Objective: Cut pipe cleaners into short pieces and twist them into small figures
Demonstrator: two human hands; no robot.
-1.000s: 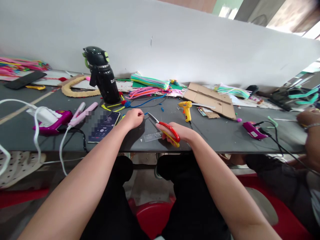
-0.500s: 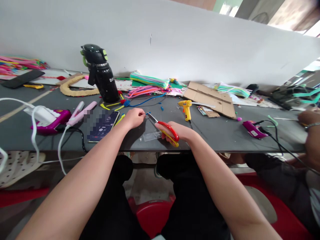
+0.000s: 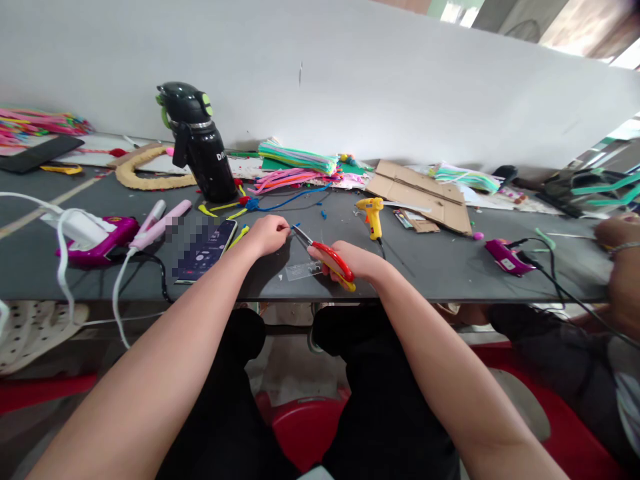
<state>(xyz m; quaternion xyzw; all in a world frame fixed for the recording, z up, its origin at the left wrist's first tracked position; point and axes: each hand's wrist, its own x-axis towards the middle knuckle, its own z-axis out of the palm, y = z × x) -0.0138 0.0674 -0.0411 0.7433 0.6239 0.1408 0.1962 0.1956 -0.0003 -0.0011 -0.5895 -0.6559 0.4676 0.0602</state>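
My left hand (image 3: 271,235) is closed in a pinch above the desk, with a short blue piece (image 3: 296,226), apparently pipe cleaner, at its fingertips. In my right hand (image 3: 357,259) is a pair of scissors (image 3: 336,257) with red and yellow handles. Their blade tips point left and reach the blue piece. Whether the blades have cut into it I cannot make out. A loose blue bit (image 3: 323,215) lies just beyond. Under the scissors is a clear plastic strip (image 3: 300,270).
A phone (image 3: 213,250), pink hair straightener (image 3: 163,227) and purple power strip (image 3: 100,250) lie left. Behind stand a black bottle (image 3: 210,163) and pipe-cleaner bundles (image 3: 297,159). Rightward are a yellow glue gun (image 3: 373,217), cardboard (image 3: 420,197) and another person's arm (image 3: 625,267).
The scissors' handles look closer together, and the blade tips sit slightly further left, at the blue piece. My left hand has hardly moved; the whole view has shifted slightly.
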